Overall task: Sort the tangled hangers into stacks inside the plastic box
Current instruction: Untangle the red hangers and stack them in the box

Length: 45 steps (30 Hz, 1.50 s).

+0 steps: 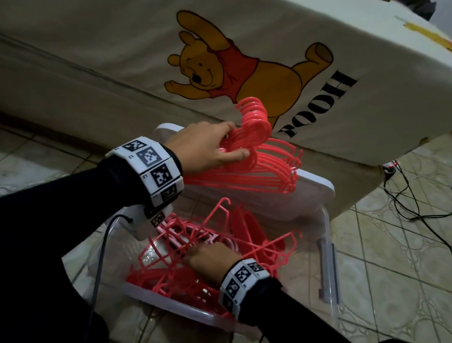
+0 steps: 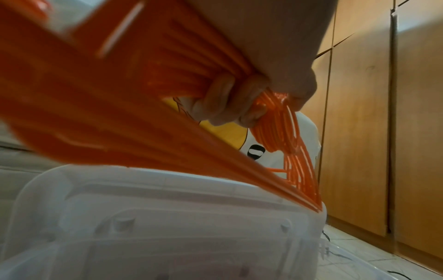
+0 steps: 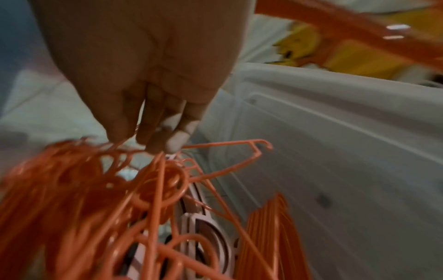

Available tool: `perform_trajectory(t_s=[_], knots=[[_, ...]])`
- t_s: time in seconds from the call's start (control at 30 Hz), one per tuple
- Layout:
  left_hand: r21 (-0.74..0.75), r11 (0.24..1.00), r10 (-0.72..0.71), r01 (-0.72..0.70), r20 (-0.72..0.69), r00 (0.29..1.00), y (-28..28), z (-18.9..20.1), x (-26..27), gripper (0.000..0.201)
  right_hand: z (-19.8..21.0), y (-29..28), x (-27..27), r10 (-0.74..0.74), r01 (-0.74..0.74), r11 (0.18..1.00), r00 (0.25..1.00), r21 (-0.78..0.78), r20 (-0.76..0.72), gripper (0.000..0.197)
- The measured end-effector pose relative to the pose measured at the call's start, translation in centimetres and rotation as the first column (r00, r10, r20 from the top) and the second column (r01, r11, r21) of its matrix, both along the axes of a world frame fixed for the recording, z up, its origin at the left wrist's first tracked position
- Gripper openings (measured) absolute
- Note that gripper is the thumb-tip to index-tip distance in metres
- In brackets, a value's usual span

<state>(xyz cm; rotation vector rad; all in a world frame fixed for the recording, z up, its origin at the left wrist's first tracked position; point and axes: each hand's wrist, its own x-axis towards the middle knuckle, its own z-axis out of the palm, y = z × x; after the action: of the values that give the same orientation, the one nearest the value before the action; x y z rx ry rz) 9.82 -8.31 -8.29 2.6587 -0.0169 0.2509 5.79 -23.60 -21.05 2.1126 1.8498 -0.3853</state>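
Note:
My left hand (image 1: 236, 141) grips a neat stack of coral hangers (image 1: 261, 169) by their necks, hooks pointing up, over the white lid (image 1: 315, 190). In the left wrist view its fingers (image 2: 227, 102) curl round the stack of coral hangers (image 2: 120, 113), whose ends rest on the white lid (image 2: 167, 217). My right hand (image 1: 195, 255) reaches into the tangled hangers (image 1: 179, 273) inside the clear plastic box (image 1: 329, 267). Its straight fingertips (image 3: 172, 140) touch the tangled hangers (image 3: 72, 189). A second upright stack (image 3: 268, 236) stands against the box wall.
A pale pink hanger (image 3: 208, 236) lies under the tangle. A mattress in a bear-print sheet (image 1: 231, 67) stands right behind the box. Black cables (image 1: 412, 204) run over the tiled floor at right. A wooden wardrobe (image 2: 383, 113) lines the right side.

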Motion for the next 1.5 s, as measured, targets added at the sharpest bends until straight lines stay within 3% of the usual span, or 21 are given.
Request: perform_trajectory(t_s=[0.13,0.27,0.37,0.43,0.53,0.6,0.67,0.77,1.0,1.13,1.37,1.5], knots=[[-0.008,1.0,-0.018,0.018,-0.003,1.0,-0.1,0.1,-0.1,0.063,-2.4,0.7,-0.5,0.152,-0.135,0.981,0.98,-0.137,0.128,0.035],[-0.011,0.999,-0.043,0.043,-0.018,0.999,-0.1,0.3,0.0,0.059,-3.7,1.2,-1.3,0.138,-0.1,0.964,0.981,-0.246,0.139,0.027],[-0.007,0.998,-0.056,0.055,-0.016,0.998,0.0,0.3,-0.1,0.053,-2.8,1.9,-1.0,0.008,0.0,0.999,0.979,-0.04,0.202,0.019],[-0.006,0.998,-0.059,0.059,-0.023,0.998,0.0,0.3,-0.1,0.051,-3.1,2.3,-0.6,-0.073,0.074,0.997,0.996,-0.008,0.043,0.039],[-0.008,0.998,-0.059,0.059,-0.026,0.998,0.1,0.2,-0.1,0.05,-3.4,2.3,-0.1,-0.116,0.108,0.991,0.988,0.083,0.103,0.052],[-0.005,0.999,-0.047,0.047,-0.011,0.999,0.2,0.1,-0.1,0.051,-2.8,2.0,0.2,-0.134,0.126,0.987,0.988,0.097,0.076,0.049],[0.003,1.0,-0.016,0.016,0.009,1.0,0.4,0.1,-0.1,0.048,-1.3,1.9,0.7,-0.095,0.073,0.989,0.979,0.125,0.178,0.038],[-0.015,1.0,0.001,-0.001,0.011,1.0,0.6,0.3,-0.1,0.044,0.3,1.1,1.8,-0.105,0.096,0.993,0.98,0.062,0.166,0.031],[-0.056,0.998,0.032,-0.031,0.006,0.999,1.3,1.1,0.1,0.057,4.1,-1.5,3.8,-0.291,0.266,0.949,0.946,0.172,0.144,0.032],[-0.07,0.997,0.037,-0.036,0.008,0.999,1.4,1.2,-0.1,0.055,5.5,-2.6,4.3,-0.343,0.311,0.919,0.934,0.241,0.104,0.03],[-0.116,0.989,0.102,-0.092,0.085,0.991,1.6,1.3,-0.2,0.057,8.4,-6.0,4.9,-0.564,0.548,0.713,0.819,0.436,-0.108,0.014],[-0.165,0.973,0.182,-0.159,0.139,0.973,1.8,1.8,-0.4,0.054,8.9,-6.4,5.5,-0.63,0.764,0.436,0.636,0.475,-0.446,0.012]])
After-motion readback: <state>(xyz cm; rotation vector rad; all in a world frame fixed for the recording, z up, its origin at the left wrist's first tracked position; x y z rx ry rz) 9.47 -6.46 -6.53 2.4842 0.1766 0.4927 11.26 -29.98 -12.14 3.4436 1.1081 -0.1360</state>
